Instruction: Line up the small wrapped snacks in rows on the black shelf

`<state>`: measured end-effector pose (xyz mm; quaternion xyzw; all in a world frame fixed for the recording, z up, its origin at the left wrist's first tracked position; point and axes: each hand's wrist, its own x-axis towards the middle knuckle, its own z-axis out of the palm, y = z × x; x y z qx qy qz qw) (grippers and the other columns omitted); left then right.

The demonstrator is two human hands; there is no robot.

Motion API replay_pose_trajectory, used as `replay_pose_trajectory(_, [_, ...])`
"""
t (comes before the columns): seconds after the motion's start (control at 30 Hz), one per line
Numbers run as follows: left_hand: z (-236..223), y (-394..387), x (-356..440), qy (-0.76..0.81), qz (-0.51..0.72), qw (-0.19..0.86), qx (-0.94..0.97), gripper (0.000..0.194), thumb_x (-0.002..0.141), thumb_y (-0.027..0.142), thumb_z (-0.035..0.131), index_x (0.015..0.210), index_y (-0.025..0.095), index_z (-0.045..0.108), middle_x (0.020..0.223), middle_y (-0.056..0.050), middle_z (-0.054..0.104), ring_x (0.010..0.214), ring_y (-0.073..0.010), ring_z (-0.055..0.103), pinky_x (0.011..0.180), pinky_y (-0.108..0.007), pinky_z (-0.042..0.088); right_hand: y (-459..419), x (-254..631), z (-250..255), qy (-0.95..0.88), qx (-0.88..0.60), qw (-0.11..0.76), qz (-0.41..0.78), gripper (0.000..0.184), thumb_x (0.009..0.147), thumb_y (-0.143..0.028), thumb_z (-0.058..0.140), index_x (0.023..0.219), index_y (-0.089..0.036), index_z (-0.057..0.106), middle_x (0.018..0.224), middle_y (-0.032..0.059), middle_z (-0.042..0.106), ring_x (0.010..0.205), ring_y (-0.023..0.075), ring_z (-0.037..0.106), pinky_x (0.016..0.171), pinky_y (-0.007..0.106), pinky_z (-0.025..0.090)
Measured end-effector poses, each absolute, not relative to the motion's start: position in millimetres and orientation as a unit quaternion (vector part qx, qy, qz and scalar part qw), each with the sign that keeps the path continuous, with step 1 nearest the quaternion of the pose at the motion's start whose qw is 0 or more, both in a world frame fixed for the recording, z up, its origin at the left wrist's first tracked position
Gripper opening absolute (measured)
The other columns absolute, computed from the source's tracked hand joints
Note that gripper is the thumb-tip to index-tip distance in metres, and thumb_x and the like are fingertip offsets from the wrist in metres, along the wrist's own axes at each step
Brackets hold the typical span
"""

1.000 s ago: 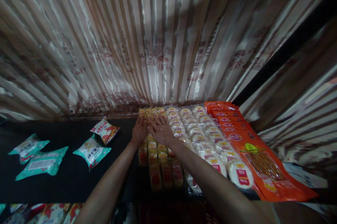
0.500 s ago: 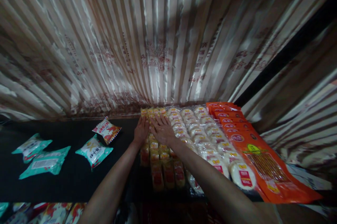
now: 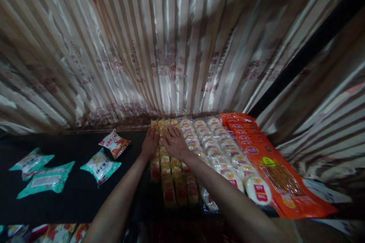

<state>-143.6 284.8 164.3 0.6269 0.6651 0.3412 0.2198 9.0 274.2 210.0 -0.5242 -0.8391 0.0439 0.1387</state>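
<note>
Both my hands lie flat on rows of small yellow-and-red snack packets [image 3: 173, 182] on a dark shelf [image 3: 71, 197]. My left hand [image 3: 150, 143] rests with fingers stretched out at the left edge of the rows, near the back. Beside it, touching or nearly touching, my right hand [image 3: 174, 141] lies with fingers spread on the packets. Neither hand grips anything. To the right of the yellow packets run rows of clear-wrapped white round cakes [image 3: 228, 159].
Overlapping orange flat packs [image 3: 273, 170] line the right end of the shelf. On the left part lie teal snack bags [image 3: 100, 166] [image 3: 45, 180] [image 3: 30, 162] and a red-and-white bag [image 3: 114, 143]. A striped shiny curtain [image 3: 171, 45] hangs behind. More packets show on a lower level [image 3: 57, 232].
Hardly anything differs. Both hands stay flat on the yellow packets at the back; only the view shifts slightly.
</note>
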Motion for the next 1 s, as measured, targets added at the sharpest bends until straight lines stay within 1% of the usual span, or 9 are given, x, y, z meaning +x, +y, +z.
replay_pose_trajectory(0.13, [168.8, 281.0, -146.3, 0.657, 0.351, 0.224, 0.628, 0.050, 0.092, 0.038, 0.027, 0.135, 0.016, 0.041, 0.144, -0.009, 0.039, 0.138, -0.0190, 0.025, 0.114, -0.040, 0.022, 272.3, 11.8, 214.4, -0.841, -0.520, 0.146, 0.036, 0.052, 0.094, -0.046, 0.030, 0.137, -0.020, 0.041, 0.147, 0.0111, 0.034, 0.138, 0.0245, 0.023, 0.111, 0.042, 0.014])
replay_pose_trajectory(0.23, [175.2, 270.1, -148.2, 0.645, 0.363, 0.207, 0.640, 0.052, 0.091, 0.040, 0.028, 0.136, 0.016, 0.040, 0.145, -0.008, 0.039, 0.139, -0.0184, 0.023, 0.114, -0.039, 0.021, 268.3, 16.0, 219.6, -0.843, -0.517, 0.143, 0.036, 0.053, 0.093, -0.047, 0.030, 0.138, -0.021, 0.041, 0.148, 0.0106, 0.033, 0.139, 0.0247, 0.021, 0.110, 0.042, 0.015])
replay_pose_trajectory(0.4, [180.0, 235.0, -144.9, 0.656, 0.377, 0.206, 0.621, 0.055, 0.092, 0.046, 0.022, 0.139, 0.020, 0.036, 0.148, -0.006, 0.033, 0.140, -0.0174, 0.020, 0.115, -0.040, 0.021, 252.7, 26.1, 225.2, -0.851, -0.505, 0.142, 0.037, 0.054, 0.093, -0.049, 0.029, 0.139, -0.022, 0.038, 0.149, 0.0087, 0.030, 0.141, 0.0249, 0.015, 0.112, 0.043, 0.013])
replay_pose_trajectory(0.53, [169.7, 210.9, -137.0, 0.672, 0.383, 0.230, 0.590, 0.057, 0.091, 0.048, 0.023, 0.140, 0.021, 0.032, 0.151, -0.006, 0.026, 0.141, -0.0186, 0.014, 0.115, -0.041, 0.020, 237.1, 31.3, 224.0, -0.858, -0.488, 0.151, 0.047, 0.054, 0.093, -0.051, 0.029, 0.140, -0.026, 0.037, 0.152, 0.0059, 0.025, 0.141, 0.0237, 0.012, 0.112, 0.043, 0.013])
replay_pose_trajectory(0.63, [160.5, 203.8, -131.4, 0.666, 0.399, 0.237, 0.584, 0.056, 0.091, 0.046, 0.023, 0.141, 0.023, 0.030, 0.153, -0.005, 0.021, 0.141, -0.0184, 0.012, 0.116, -0.041, 0.019, 229.1, 31.8, 221.1, -0.859, -0.487, 0.148, 0.053, 0.055, 0.093, -0.051, 0.030, 0.142, -0.027, 0.033, 0.152, 0.0050, 0.022, 0.141, 0.0235, 0.011, 0.113, 0.043, 0.013])
replay_pose_trajectory(0.73, [156.5, 202.8, -126.6, 0.656, 0.406, 0.236, 0.591, 0.055, 0.092, 0.043, 0.022, 0.141, 0.021, 0.030, 0.153, -0.005, 0.021, 0.141, -0.0176, 0.010, 0.116, -0.041, 0.017, 225.9, 30.4, 217.4, -0.858, -0.492, 0.136, 0.062, 0.055, 0.093, -0.050, 0.029, 0.142, -0.026, 0.031, 0.151, 0.0054, 0.026, 0.141, 0.0241, 0.013, 0.113, 0.044, 0.013])
replay_pose_trajectory(0.83, [158.0, 202.9, -122.4, 0.663, 0.393, 0.237, 0.591, 0.056, 0.092, 0.044, 0.023, 0.141, 0.018, 0.029, 0.154, -0.008, 0.017, 0.142, -0.0184, 0.010, 0.116, -0.041, 0.016, 225.7, 28.8, 213.6, -0.856, -0.497, 0.127, 0.069, 0.054, 0.093, -0.050, 0.029, 0.141, -0.026, 0.035, 0.150, 0.0049, 0.028, 0.141, 0.0250, 0.014, 0.113, 0.044, 0.014])
replay_pose_trajectory(0.9, [159.9, 203.1, -120.1, 0.673, 0.380, 0.237, 0.588, 0.058, 0.092, 0.044, 0.023, 0.141, 0.015, 0.030, 0.154, -0.010, 0.015, 0.142, -0.0195, 0.011, 0.116, -0.041, 0.017, 226.1, 27.9, 211.8, -0.856, -0.498, 0.124, 0.071, 0.053, 0.093, -0.050, 0.028, 0.140, -0.026, 0.037, 0.150, 0.0055, 0.028, 0.141, 0.0255, 0.015, 0.113, 0.044, 0.013])
replay_pose_trajectory(1.0, [160.1, 204.5, -117.8, 0.686, 0.374, 0.230, 0.581, 0.057, 0.092, 0.042, 0.025, 0.140, 0.014, 0.032, 0.154, -0.011, 0.017, 0.141, -0.0209, 0.015, 0.116, -0.040, 0.019, 226.6, 27.1, 211.0, -0.857, -0.496, 0.120, 0.071, 0.052, 0.094, -0.049, 0.027, 0.139, -0.026, 0.038, 0.150, 0.0056, 0.028, 0.140, 0.0253, 0.016, 0.113, 0.044, 0.013])
